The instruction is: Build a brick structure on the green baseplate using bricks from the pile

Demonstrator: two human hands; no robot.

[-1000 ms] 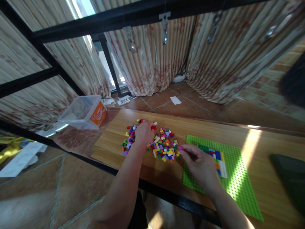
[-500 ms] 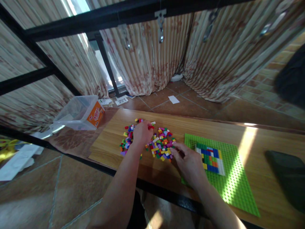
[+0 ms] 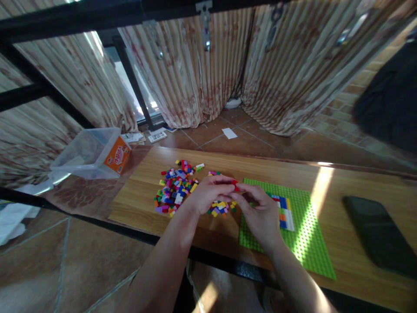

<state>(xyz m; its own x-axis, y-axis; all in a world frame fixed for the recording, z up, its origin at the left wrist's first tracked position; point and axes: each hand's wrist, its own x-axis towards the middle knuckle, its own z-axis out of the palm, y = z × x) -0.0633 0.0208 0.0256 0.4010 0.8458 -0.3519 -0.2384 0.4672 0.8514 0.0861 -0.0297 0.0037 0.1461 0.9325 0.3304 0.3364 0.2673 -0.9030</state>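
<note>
A small red toy brick [image 3: 235, 185] is pinched at the fingertips of my left hand [image 3: 211, 191]. My right hand [image 3: 262, 215] meets it there, thumb and fingers closed on the brick's other side. Both hands hover over the gap between the loose bricks and the green baseplate [image 3: 309, 243]. On that plate lies a flat mosaic of bricks [image 3: 282, 213] in blue, white, orange and yellow, its left part covered by my right hand. A pile of mixed bricks [image 3: 177, 187] spreads to the left, and a second pile [image 3: 219, 208] is partly hidden under my left hand.
A clear plastic box [image 3: 87, 152] with an orange label stands beyond the wooden board's left end. On the right rests a dark flat object [image 3: 378, 230]. A black frame bar [image 3: 130, 21] with metal hooks crosses overhead, before striped curtains [image 3: 202, 78].
My left hand has left the left pile and moved right with the red brick. It now meets my right hand, which has lifted off the right pile. The view has shifted slightly.
</note>
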